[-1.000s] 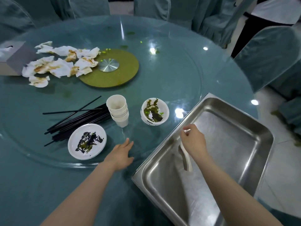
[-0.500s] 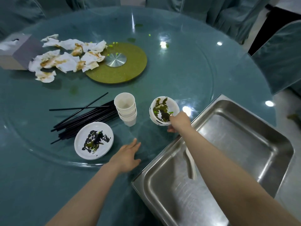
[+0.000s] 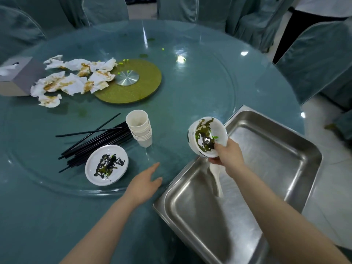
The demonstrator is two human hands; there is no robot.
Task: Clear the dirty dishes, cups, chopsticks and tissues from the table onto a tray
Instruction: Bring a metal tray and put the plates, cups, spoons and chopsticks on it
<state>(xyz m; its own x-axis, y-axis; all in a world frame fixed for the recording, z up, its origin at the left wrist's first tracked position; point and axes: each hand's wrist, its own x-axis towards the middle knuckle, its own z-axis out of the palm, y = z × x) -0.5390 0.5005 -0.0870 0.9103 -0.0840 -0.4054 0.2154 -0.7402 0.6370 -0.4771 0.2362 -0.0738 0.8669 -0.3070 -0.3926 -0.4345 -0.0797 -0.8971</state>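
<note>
right hand [image 3: 227, 156] grips tilted bowl [image 3: 207, 136], centre-right | left hand [image 3: 144, 182] flat, relaxed | level bowl, lower beside spoon [image 3: 217, 180] in tray [image 3: 282, 130]

Soiled white bowl [image 3: 206, 136] tilted, held above steel tray [image 3: 297, 149] corner.

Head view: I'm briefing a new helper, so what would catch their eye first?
The right hand grips a dirty white bowl, tilted above the steel tray's near-left rim. Stained tissues sprawl at far left beside a gold turntable disc.
</note>
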